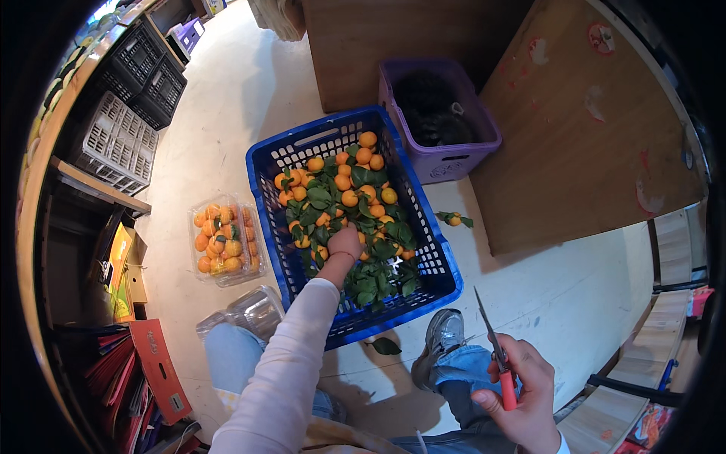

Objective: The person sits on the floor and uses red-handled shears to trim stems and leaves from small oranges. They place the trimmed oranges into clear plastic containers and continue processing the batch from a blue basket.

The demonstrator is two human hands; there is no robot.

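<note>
A blue plastic crate (265, 227) stands on the floor before me, holding many small mandarins (349, 198) with green leaves (319, 197). My left hand (346, 243) reaches down into the middle of the fruit. Its fingertips are hidden among leaves and mandarins, so I cannot see whether they grasp one. To the crate's right, near my knee, my right hand (524, 386) holds a pair of red-handled scissors (506, 386), blades pointing up and away. Left of the crate sit clear plastic clamshell boxes (227, 241) filled with mandarins.
An unfilled clear clamshell (255, 309) lies by my left knee. A purple bin (448, 162) with a black bag touches the crate's far right side. One leafy mandarin (454, 219) and a loose leaf (385, 346) lie on the floor. Wooden panels (578, 125) stand right; shelves with crates (120, 144) line the left.
</note>
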